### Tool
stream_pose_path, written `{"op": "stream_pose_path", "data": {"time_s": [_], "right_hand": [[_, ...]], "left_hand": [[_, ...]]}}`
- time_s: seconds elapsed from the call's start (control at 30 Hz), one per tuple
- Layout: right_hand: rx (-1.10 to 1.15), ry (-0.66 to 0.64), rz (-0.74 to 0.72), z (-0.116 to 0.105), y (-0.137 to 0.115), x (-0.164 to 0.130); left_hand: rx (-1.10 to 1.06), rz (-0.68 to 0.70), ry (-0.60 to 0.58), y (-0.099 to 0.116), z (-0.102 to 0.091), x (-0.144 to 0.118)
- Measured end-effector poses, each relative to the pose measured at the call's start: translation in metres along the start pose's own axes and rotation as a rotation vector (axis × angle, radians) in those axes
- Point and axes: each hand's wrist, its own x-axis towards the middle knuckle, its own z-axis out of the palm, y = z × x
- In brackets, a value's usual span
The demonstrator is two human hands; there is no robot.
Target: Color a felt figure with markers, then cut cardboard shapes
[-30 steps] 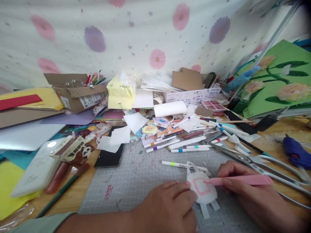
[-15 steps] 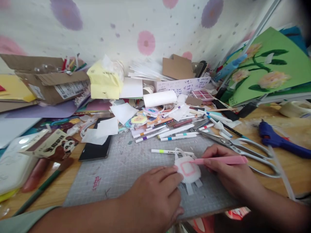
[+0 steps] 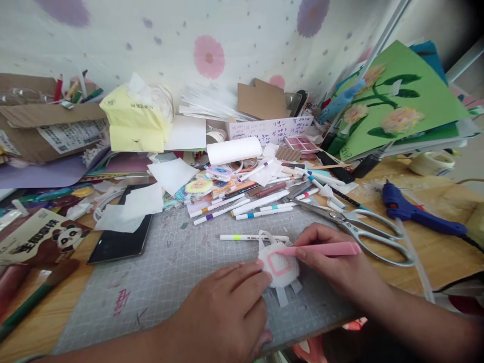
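Observation:
A small white craft piece (image 3: 284, 278) lies on the grey cutting mat (image 3: 162, 282), with strips sticking out below and a loop at its top. A pink rounded square outline is drawn on it. My left hand (image 3: 227, 307) presses the piece's left edge down with its fingertips, fingers close together. Pinched in my right hand (image 3: 325, 254) is a pink marker (image 3: 335, 249), its tip touching the upper part of the outline. A white marker with a lime band (image 3: 236, 237) lies just behind the piece.
Silver scissors (image 3: 372, 234) lie to the right, with a blue glue gun (image 3: 419, 210) farther right. Several markers (image 3: 264, 214) and paper scraps are heaped behind the mat. A black phone (image 3: 121, 243) and a green-handled brush (image 3: 30, 305) lie left.
The view has turned a little to the right, so the scene sits farther left. Both hands keep their places at the craft piece, with the marker tip still on the pink outline.

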Motion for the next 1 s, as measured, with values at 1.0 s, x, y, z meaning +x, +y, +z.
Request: {"op": "stream_pose_path", "data": {"time_s": [1.0], "right_hand": [[0.018,0.006,0.031,0.001,0.0,-0.003]], "left_hand": [[0.013,-0.019,-0.043,0.006,-0.007,0.001]]}}
